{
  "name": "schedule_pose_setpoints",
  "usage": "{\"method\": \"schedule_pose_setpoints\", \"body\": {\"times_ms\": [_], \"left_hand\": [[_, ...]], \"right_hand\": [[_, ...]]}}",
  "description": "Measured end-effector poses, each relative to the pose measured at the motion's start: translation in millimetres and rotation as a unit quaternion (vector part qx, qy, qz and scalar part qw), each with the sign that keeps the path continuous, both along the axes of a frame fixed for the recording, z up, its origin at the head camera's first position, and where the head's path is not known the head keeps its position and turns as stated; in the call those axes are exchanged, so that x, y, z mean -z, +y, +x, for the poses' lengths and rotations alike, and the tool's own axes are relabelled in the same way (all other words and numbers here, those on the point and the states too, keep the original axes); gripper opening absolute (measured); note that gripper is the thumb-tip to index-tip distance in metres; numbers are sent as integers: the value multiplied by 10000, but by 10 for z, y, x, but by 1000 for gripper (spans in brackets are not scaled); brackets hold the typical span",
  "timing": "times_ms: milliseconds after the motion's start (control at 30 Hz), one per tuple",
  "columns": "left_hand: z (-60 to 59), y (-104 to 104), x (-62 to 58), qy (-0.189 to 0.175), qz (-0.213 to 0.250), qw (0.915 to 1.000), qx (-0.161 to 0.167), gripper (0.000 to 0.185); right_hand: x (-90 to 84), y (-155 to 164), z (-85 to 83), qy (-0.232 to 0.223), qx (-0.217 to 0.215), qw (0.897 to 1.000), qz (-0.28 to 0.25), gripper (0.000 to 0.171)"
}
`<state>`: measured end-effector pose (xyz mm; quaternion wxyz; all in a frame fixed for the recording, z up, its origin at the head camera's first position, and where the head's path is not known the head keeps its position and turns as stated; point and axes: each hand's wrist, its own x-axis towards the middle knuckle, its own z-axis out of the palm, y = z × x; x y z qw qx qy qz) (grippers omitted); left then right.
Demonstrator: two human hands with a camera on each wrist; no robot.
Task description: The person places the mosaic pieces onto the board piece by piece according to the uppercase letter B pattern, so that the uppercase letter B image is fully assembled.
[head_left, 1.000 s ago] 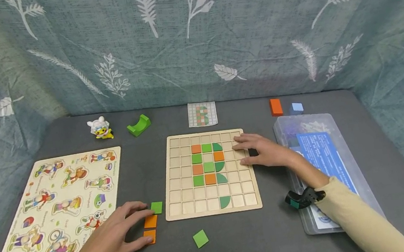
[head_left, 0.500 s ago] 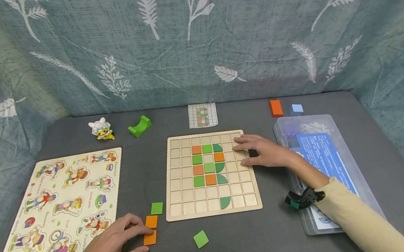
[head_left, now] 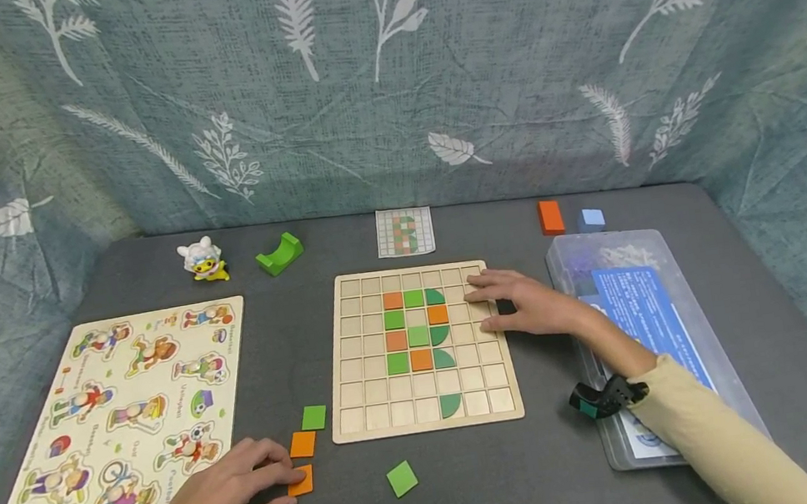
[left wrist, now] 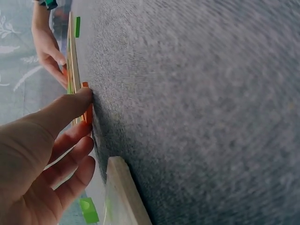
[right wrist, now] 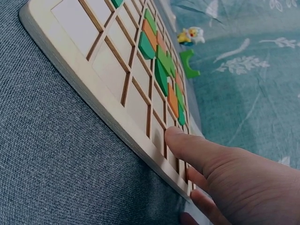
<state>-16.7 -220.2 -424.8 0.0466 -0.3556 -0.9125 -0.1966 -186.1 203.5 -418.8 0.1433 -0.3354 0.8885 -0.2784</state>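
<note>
My left hand (head_left: pixel 225 497) is low over the dark table, its index fingertip on an orange square tile (head_left: pixel 305 484) and its thumb beside the near edge. In the left wrist view that orange tile (left wrist: pixel 88 113) shows between thumb and index finger. Just beyond lie a second orange tile (head_left: pixel 302 444) and a green tile (head_left: pixel 314 418). My right hand (head_left: pixel 530 301) rests its spread fingertips on the right edge of a wooden grid board (head_left: pixel 378 415), holding nothing. Orange, light green and dark green pieces (head_left: pixel 418 335) fill some of the board's cells.
A green tile (head_left: pixel 402 479) lies before the board, a pattern card (head_left: pixel 404 231) behind it. Left is a picture puzzle board (head_left: pixel 116 438); right, a plastic case (head_left: pixel 656 339). A figurine (head_left: pixel 203 260), green arch block (head_left: pixel 279 254), red block (head_left: pixel 551 217) and blue cube (head_left: pixel 591 220) stand behind.
My left hand has drawn back from the green tile to the nearest orange tile. That tile has slid slightly nearer, opening a gap to the other orange one. My right hand has stayed put.
</note>
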Motion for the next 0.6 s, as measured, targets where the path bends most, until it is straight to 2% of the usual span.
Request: {"method": "schedule_pose_setpoints", "body": {"times_ms": [133,333,467,600], "left_hand": [[-12,17,-64,102,-178,9997,157,20],[-105,249,-313,781,-84,9962,364,24],[-269,489,-411,941,-26,9944,478,24],[-506,717,-373,880,-146,9933,733,20]], "right_hand": [[-6,0,2,-70,8,10000,31,50],[-37,0,12,-126,19,9999,10,50],[-46,1,19,-111,13,9999,24,50],[-23,-6,16,-102,-15,9999,23,50]]}}
